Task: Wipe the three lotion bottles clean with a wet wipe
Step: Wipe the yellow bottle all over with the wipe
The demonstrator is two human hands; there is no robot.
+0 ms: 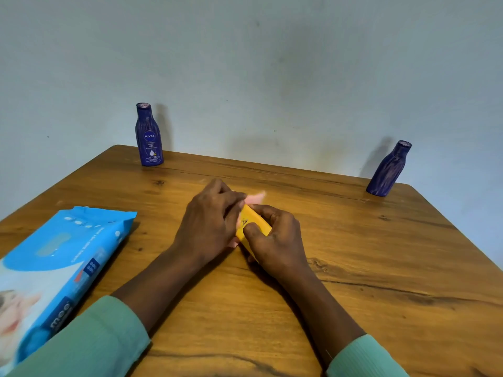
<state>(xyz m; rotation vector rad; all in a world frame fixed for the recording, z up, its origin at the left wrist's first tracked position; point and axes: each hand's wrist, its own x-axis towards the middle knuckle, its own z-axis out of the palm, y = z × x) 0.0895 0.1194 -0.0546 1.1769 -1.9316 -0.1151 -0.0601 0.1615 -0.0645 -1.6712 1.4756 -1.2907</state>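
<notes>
A small yellow lotion bottle [251, 223] lies tilted at the middle of the wooden table [353, 268], and my right hand [275, 240] grips it from the right side. My left hand [211, 224] presses a pale wet wipe [257, 196] against the bottle's left side; only the wipe's tip shows beyond my fingers. Two dark blue lotion bottles stand upright at the back: one [149, 135] at the far left with its label facing me, the other [389, 170] at the far right corner.
A large blue pack of wet wipes [57, 268] lies flat at the left front of the table. A plain pale wall rises right behind the table's far edge. My green sleeves cover both forearms near the bottom.
</notes>
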